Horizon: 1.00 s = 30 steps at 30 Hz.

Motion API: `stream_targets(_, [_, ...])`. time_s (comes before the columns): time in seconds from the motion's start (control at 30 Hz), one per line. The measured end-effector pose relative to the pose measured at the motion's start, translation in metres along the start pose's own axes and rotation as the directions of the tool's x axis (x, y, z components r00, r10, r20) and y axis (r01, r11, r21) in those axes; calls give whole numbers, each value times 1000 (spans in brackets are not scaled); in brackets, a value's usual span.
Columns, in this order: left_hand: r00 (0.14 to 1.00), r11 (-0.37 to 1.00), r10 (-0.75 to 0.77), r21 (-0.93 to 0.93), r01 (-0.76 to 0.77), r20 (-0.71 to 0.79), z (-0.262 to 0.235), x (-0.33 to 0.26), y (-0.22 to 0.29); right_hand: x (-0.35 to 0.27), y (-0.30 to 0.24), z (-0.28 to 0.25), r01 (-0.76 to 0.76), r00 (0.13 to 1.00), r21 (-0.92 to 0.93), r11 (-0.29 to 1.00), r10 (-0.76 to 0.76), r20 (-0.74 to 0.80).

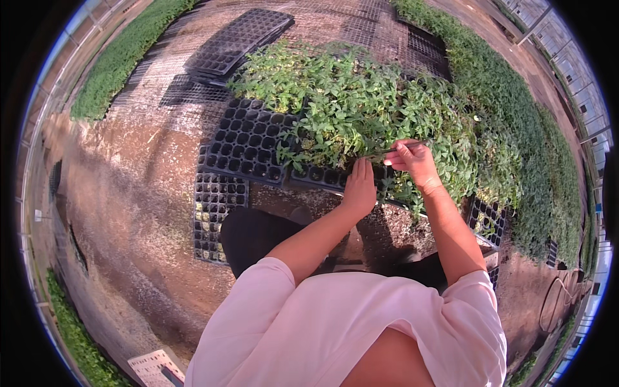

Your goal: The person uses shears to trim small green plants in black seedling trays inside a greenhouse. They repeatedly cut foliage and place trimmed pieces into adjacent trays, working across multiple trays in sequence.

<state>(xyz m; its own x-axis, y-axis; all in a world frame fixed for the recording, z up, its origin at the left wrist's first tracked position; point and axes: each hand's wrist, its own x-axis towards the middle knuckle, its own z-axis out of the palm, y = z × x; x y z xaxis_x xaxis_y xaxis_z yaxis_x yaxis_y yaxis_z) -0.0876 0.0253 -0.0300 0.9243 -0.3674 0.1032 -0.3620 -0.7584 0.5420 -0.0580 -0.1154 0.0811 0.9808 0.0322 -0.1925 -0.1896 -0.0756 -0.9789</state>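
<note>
In front of me, leafy green seedlings [387, 97] grow densely in black cell trays. My left hand [361, 190] rests at the near edge of a seedling tray [329, 177], its fingers stretched forward with the tips at the lowest leaves. Some cells beside it on the left hold no plants. My right hand [416, 164] is closed around a thin dark tool [418, 144], pen-like in shape, whose tip points left toward the left hand's fingertips. Leaves and fingers hide part of the tool, so its exact kind is unclear.
Left of the seedlings lies a plantless black cell tray [248, 138], with another tray [219, 200] on the ground below it. Stacked trays [238, 42] stand at the far left. Long seedling beds [529, 135] run along the right. My dark-clad knee [258, 235] is close by.
</note>
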Motion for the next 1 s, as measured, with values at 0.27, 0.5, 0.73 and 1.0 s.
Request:
stream_targets(0.27, [994,981,-108,163,101,33,-26,-32,-19,8,18,47,131,985,-362,923,-162,-56])
stream_targets(0.5, [964,922,-244,334,197,105,-24,-25,-44,-4,2,46,193,972,-475,859,-232,-23])
stream_targets(0.73, [953,919,-251,350,181,167,-24,-18,-42,-67,-52,-28,230,958,-398,888,-279,-68])
stream_targets(1.0, [915,915,-76,392,-93,396,-78,-14,6,-175,-1,-245,419,338,-81,904,-238,-910])
